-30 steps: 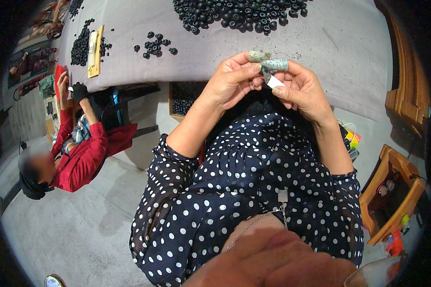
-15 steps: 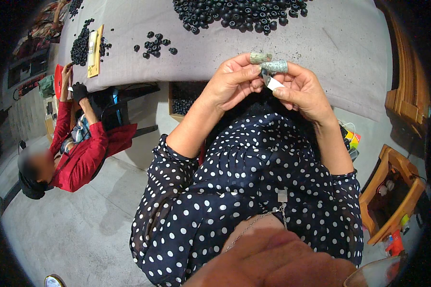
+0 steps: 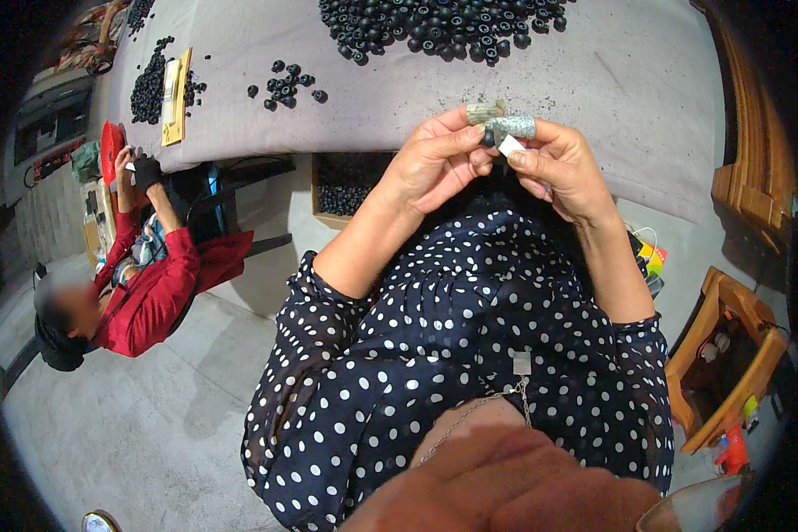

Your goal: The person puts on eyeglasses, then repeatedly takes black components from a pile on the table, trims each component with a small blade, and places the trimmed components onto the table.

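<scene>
Just past the table's near edge, both my hands meet at the fingertips. My left hand (image 3: 441,160) pinches a small round black part (image 3: 488,138) between thumb and index finger, and a greenish wrap covers that index fingertip. Close against it, my right hand (image 3: 560,168) is closed on a small flat blade with a white grip (image 3: 510,145); the fingers and the part hide most of its metal. A silvery-blue wrap surrounds my right index finger. On the grey cloth-covered table (image 3: 594,115), a small cluster of matching black parts (image 3: 285,84) lies to the left.
A large heap of black parts (image 3: 443,27) covers the far middle. Beneath the table edge sits a box (image 3: 341,197) of them. At left, a person in red (image 3: 151,293) works near a yellow strip (image 3: 176,97) and a red bowl (image 3: 111,151). A wooden stool (image 3: 727,355) stands right.
The white grip has tilted and shifted slightly up between my fingers, and the black part shows more clearly. The person at left has moved their bare hand slightly.
</scene>
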`<state>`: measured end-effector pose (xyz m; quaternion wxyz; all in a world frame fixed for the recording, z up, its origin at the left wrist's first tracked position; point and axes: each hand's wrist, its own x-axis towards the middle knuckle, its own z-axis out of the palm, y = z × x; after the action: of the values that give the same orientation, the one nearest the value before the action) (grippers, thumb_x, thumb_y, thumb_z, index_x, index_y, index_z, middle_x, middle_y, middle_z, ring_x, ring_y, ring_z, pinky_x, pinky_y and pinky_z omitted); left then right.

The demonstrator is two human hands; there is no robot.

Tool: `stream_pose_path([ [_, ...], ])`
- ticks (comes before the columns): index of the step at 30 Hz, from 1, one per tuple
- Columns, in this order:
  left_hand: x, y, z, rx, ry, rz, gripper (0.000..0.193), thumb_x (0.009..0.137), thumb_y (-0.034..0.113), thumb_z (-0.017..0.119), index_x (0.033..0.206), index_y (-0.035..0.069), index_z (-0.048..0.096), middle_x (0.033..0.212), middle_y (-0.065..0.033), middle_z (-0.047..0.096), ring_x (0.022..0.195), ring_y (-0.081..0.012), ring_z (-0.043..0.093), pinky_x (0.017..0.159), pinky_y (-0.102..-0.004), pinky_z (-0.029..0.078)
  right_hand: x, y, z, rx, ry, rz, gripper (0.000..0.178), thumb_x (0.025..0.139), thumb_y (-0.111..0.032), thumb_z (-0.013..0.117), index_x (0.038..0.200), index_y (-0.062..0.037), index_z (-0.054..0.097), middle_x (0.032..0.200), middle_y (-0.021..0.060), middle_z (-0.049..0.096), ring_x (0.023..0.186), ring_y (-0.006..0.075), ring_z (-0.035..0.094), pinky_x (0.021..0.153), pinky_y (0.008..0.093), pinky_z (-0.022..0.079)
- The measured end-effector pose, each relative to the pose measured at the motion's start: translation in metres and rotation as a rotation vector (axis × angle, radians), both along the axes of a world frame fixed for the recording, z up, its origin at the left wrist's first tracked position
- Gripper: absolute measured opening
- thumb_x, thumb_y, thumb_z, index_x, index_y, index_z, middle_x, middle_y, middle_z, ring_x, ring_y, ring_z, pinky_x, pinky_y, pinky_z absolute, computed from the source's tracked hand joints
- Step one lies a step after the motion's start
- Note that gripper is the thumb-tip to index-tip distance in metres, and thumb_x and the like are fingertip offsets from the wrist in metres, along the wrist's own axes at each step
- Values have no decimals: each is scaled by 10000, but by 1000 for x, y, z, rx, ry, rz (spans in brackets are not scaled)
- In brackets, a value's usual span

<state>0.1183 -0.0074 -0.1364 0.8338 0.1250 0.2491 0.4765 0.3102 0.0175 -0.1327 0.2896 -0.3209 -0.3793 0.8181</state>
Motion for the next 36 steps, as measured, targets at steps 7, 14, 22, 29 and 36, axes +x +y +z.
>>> stream_pose_path([
  [7,-2,0,-1,-2,-47,13,309,885,92,571,1176,-3,533,965,-78,617,735,-117,576,657,-233,500,-6,-3,10,30,69,-6,362,814,-77,663,1147,11,552,812,10,599,490,9,456,395,133,345],
  [14,-2,0,-1,17,-28,-7,310,883,101,576,1172,-3,536,973,-84,622,749,-117,583,655,-233,499,-3,-2,10,20,78,25,404,807,-75,666,1174,14,523,815,19,601,493,6,462,382,125,338],
  [22,-4,0,2,46,19,-39,310,868,94,599,1155,-10,541,966,-91,628,732,-124,595,637,-228,504,-4,0,11,6,82,29,365,813,-77,654,1147,16,540,821,26,610,484,5,459,380,124,332],
  [29,-55,-2,30,301,937,172,199,850,74,622,1038,13,619,855,-40,653,727,-78,587,653,-209,479,-1,-2,6,21,-1,-110,314,819,-49,639,1115,22,561,787,26,586,483,23,458,387,139,334],
  [36,-160,-3,6,420,1995,650,148,785,90,677,902,0,660,787,-77,595,706,-147,553,642,-267,446,-2,2,9,147,-90,-186,307,826,-45,628,1121,10,563,776,24,577,494,19,438,393,141,308],
])
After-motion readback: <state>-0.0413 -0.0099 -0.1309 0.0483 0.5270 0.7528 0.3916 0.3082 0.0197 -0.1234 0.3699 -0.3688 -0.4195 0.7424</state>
